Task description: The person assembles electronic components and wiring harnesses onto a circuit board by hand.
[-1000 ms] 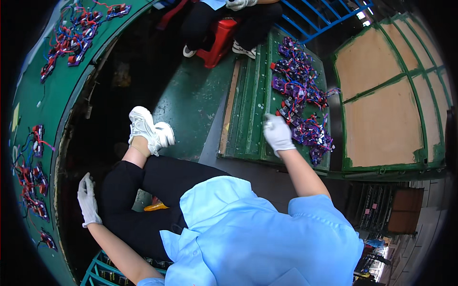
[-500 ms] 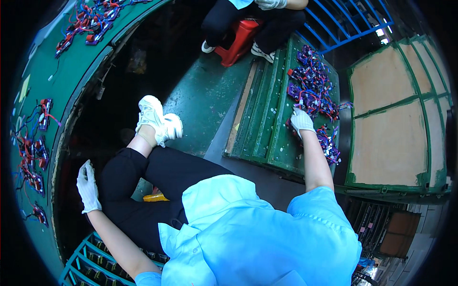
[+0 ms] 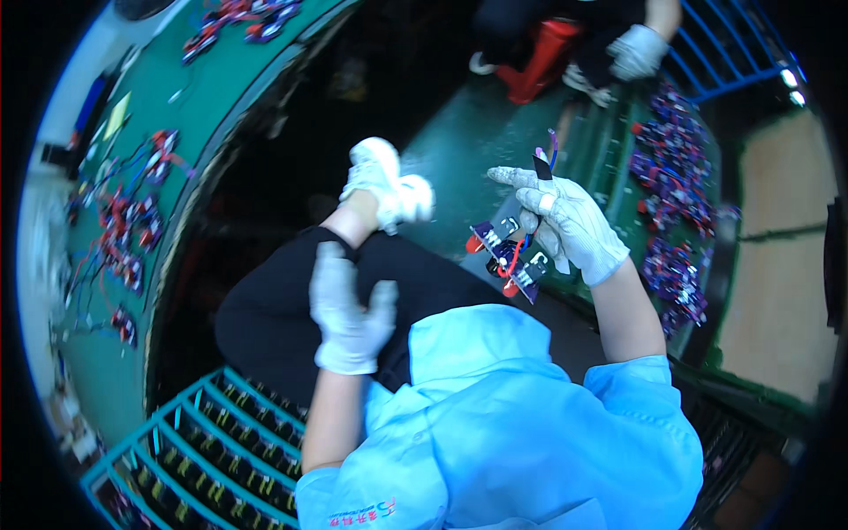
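Observation:
My right hand [image 3: 570, 221], in a white glove, grips the wires of a small circuit board [image 3: 508, 257] above my lap. Black, red and blue-purple wires hang from this board, which carries dark heat-sink-like blocks and red parts. My left hand [image 3: 347, 309], gloved in white too, hovers over my thigh with thumb and fingers apart and nothing in it. To the right, a pile of similar wired boards [image 3: 676, 168] lies on a green bench. More wired boards [image 3: 124, 225] are spread on the green table [image 3: 104, 367] at the left.
A teal rack [image 3: 168, 433] with rows of dark parts stands at lower left. Across from me a person's gloved hand [image 3: 638, 51] hangs beside a red stool [image 3: 541, 57]. Wooden panels with green edges [image 3: 777, 283] stand at the right, below blue bars [image 3: 724, 44].
My right hand has left the pile on the right bench and come toward my lap with a circuit board. My left hand has moved rightward from the table side. The whole view has shifted.

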`<state>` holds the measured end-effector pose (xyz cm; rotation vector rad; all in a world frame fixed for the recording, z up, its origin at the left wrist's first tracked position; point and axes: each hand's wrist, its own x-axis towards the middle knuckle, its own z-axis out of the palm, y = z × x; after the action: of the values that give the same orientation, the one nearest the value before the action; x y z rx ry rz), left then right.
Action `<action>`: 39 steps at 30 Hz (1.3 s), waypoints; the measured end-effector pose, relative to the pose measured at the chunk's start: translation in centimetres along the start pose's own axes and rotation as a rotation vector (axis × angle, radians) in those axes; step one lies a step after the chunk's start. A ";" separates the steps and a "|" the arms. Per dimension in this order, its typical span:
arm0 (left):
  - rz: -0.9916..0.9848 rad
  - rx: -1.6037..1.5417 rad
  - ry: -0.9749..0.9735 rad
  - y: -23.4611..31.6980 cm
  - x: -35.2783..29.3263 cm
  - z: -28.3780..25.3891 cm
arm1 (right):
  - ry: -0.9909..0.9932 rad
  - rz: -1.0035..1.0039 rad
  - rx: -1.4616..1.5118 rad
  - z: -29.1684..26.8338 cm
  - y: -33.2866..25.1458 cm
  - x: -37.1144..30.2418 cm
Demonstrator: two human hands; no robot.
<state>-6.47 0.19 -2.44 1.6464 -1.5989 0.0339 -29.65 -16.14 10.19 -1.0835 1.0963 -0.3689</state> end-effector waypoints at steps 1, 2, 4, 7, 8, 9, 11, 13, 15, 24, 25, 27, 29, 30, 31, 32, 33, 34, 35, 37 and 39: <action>-0.012 -0.034 -0.037 1.2 -0.8 0.6 | -0.051 -0.010 -0.015 1.3 0.1 0.8; 0.061 -0.048 0.036 1.7 -1.2 1.2 | -0.105 -0.022 -0.029 2.7 0.0 1.4; 0.031 -0.053 0.049 2.5 -2.0 1.4 | -0.204 -0.029 0.012 5.1 -0.2 2.4; 0.034 0.088 0.066 2.0 -2.4 0.1 | -0.297 0.057 -0.108 7.4 0.0 4.0; 0.037 0.109 0.055 1.8 -2.6 -0.2 | -0.314 0.053 -0.092 8.2 -0.2 4.3; -0.014 0.045 0.070 1.5 -2.9 -0.3 | -0.383 -0.032 -0.105 8.8 -0.6 4.4; -0.079 0.143 0.034 0.8 -3.4 -0.6 | -0.484 -0.033 -0.102 9.3 -1.1 4.4; -0.061 0.152 0.029 0.5 -3.5 -0.8 | -0.513 -0.059 -0.036 9.8 0.3 5.1; -0.041 0.155 0.043 0.5 -3.2 -0.6 | -0.551 -0.052 0.013 10.0 1.1 5.5; 0.005 0.177 0.172 0.4 -1.5 1.1 | -0.618 -0.003 -0.031 10.1 1.0 6.1; 0.008 0.183 0.190 0.4 -1.3 1.1 | -0.632 -0.012 0.039 10.1 1.3 6.3; 0.013 0.194 0.226 0.5 -1.1 1.1 | -0.604 0.006 0.001 10.5 1.3 6.5; 0.016 0.199 0.243 0.7 -1.0 0.9 | -0.573 0.022 -0.036 10.9 1.6 6.7; -0.006 0.188 0.199 1.0 -1.0 0.5 | -0.558 0.064 0.037 11.1 2.0 6.8; -0.028 0.178 0.156 1.2 -1.0 0.2 | -0.543 0.104 0.108 11.3 2.3 6.9; -0.028 0.179 0.156 1.2 -0.8 0.0 | -0.545 0.104 0.108 11.3 2.3 6.9; -0.003 0.156 0.121 1.0 -0.6 -0.3 | -0.569 0.126 0.167 11.2 2.4 6.9; 0.022 0.135 0.087 1.0 -0.4 -0.5 | -0.596 0.149 0.226 11.2 2.5 6.9; -0.075 0.125 0.000 1.3 -0.1 -0.9 | -0.601 0.149 0.225 11.1 2.6 6.7; -0.363 -0.119 -0.076 0.6 -0.9 -0.2 | -0.633 0.116 0.328 11.0 2.5 6.4; -0.672 -0.604 -0.092 0.9 -2.0 0.1 | -0.662 0.097 0.305 11.1 3.1 6.8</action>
<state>-7.69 1.93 -3.14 1.6069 -0.9061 -0.7989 -17.80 -13.72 4.36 -0.7874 0.4787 -0.0773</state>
